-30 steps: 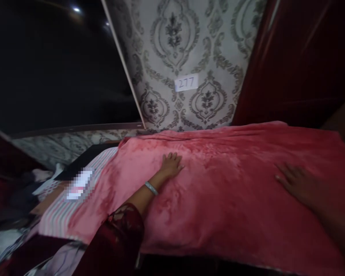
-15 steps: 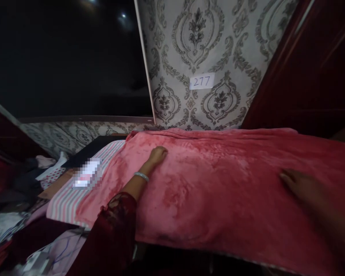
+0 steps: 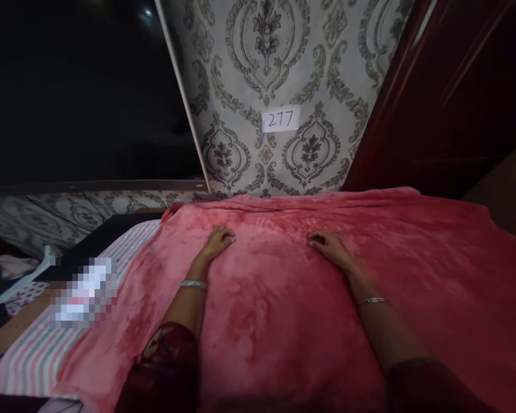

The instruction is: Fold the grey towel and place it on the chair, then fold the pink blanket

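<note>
A plush pink-red blanket lies spread over a surface in front of me, fairly flat with brushed patches in its pile. My left hand rests on its far left part, fingers curled in toward the thumb and pinching the cloth. Opposite it, my right hand pinches the blanket with bent fingers and thumb. A short stretch of blanket lies between the two hands. How much cloth each holds is hard to see. Both wrists wear bracelets.
A striped cloth shows beneath the blanket's left side, with a blurred-out white item on it. Behind stand a large dark screen and a patterned wall with a paper label. Dark red furniture rises at right.
My right hand has come in from the far right toward the middle and now sits on the blanket across from my left. My left hand stays near the same patch. The view has shifted right.
</note>
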A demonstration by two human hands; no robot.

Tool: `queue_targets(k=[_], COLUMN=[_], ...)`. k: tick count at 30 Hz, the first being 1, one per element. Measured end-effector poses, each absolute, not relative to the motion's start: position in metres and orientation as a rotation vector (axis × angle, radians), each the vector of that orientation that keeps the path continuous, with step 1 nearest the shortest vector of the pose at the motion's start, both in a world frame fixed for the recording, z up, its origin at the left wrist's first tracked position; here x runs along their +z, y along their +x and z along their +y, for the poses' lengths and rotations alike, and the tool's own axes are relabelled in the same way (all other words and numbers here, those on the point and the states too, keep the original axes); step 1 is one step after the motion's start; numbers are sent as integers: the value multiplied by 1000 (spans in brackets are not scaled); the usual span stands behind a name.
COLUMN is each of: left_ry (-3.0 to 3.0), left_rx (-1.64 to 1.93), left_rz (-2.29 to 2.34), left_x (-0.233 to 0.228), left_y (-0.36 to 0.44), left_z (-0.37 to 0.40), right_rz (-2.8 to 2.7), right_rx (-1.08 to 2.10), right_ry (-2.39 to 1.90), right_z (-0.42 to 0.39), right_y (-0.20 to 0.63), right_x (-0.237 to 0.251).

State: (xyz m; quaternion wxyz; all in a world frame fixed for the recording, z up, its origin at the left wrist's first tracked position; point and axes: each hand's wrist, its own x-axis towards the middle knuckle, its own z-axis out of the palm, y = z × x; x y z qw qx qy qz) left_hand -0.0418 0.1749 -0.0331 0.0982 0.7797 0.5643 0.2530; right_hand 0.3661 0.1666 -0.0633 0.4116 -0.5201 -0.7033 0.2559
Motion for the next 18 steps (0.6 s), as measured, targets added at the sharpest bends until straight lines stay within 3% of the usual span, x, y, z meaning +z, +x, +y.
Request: queue_targets(k=[5, 14, 18], left_ry=[2307, 2102, 2147], left_rx=[730, 724, 714], left_rz=[1714, 2272, 2290], left_x=[-33, -24, -10], left_y=[-42, -37, -26], left_z=[171, 154, 148], right_rz=[-1852, -1778, -1507], right_rx=[621, 559, 280], right_ry=[-1285, -1298, -1363], right_z=[164, 163, 166], right_y=[372, 372, 404], right_x=[-70, -76, -68])
